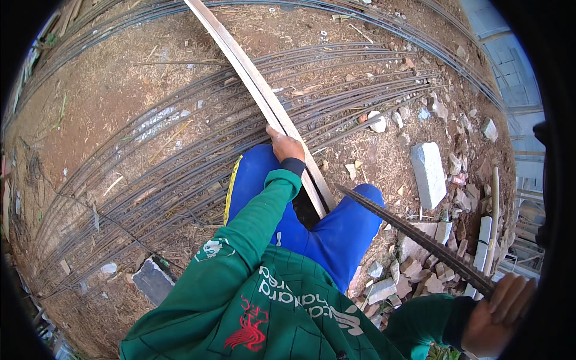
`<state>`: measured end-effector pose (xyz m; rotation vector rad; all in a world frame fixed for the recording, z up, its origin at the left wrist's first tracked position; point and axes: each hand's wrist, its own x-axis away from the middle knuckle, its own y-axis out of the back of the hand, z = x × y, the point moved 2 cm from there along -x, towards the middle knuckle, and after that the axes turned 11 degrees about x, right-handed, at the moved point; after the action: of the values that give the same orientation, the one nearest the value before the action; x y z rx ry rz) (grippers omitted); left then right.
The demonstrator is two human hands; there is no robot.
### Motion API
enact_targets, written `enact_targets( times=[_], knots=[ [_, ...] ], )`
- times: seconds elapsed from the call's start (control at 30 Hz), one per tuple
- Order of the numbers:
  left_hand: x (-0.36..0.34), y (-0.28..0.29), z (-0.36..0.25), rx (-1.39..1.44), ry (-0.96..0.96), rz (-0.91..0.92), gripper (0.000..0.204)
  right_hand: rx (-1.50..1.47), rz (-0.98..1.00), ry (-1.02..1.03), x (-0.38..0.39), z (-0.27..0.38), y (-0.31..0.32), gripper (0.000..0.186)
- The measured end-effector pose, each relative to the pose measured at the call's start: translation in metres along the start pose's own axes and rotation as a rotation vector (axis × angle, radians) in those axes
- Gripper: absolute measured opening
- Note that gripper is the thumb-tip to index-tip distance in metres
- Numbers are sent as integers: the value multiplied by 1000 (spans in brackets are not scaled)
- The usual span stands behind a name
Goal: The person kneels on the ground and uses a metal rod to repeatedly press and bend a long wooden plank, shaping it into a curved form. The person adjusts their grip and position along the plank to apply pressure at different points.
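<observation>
My left hand point(285, 146) is closed round a long pale wooden batten point(252, 78). The batten slants from the far side down between my knees, and a dark slit or gap runs along it. Off to the right, my right hand point(499, 315) grips one end of a long dark metal bar-like tool point(420, 237). It narrows toward its pointed end, which lies over my right knee beside the batten's near end. Its edge looks rough, and I cannot tell whether it is a blade or a ribbed bar.
Many long thin steel rods point(180, 144) lie in curved bundles across the dirt. A white block point(428, 174) rests at the right, above broken bricks and stones point(420, 273). A grey slab piece point(153, 281) lies at the lower left. Pale sheeting point(510, 66) stands along the far right.
</observation>
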<state>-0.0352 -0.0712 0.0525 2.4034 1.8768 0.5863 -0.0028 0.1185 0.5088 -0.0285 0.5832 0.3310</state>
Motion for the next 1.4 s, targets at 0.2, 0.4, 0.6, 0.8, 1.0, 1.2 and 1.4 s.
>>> enact_targets(
  times=[0.2, 0.4, 0.6, 0.8, 1.0, 1.2, 1.4],
  knots=[
    [-6, -1, -7, -31, -25, 38, 64, 152, -171, -56, 89, -168, -34, 41],
    [1, 3, 0, -18, -59, 34, 60, 171, -180, -80, 68, -188, -13, 38],
    [2, -2, 0, 14, -124, 49, 58, 122, -359, -274, 4, -236, 25, 41],
    [-2, 12, 11, 165, -45, 30, 58, 90, -415, -380, -57, -314, 84, 36],
    [-1, 4, 12, -38, -173, -31, 60, 155, -582, -484, -53, -326, 124, 38],
    [2, -5, -1, -139, -94, -35, 61, -38, -290, -363, -6, -220, 64, 36],
    [0, -7, -1, -67, -73, -14, 62, -10, -153, -101, -14, -94, 41, 35]
  ],
)
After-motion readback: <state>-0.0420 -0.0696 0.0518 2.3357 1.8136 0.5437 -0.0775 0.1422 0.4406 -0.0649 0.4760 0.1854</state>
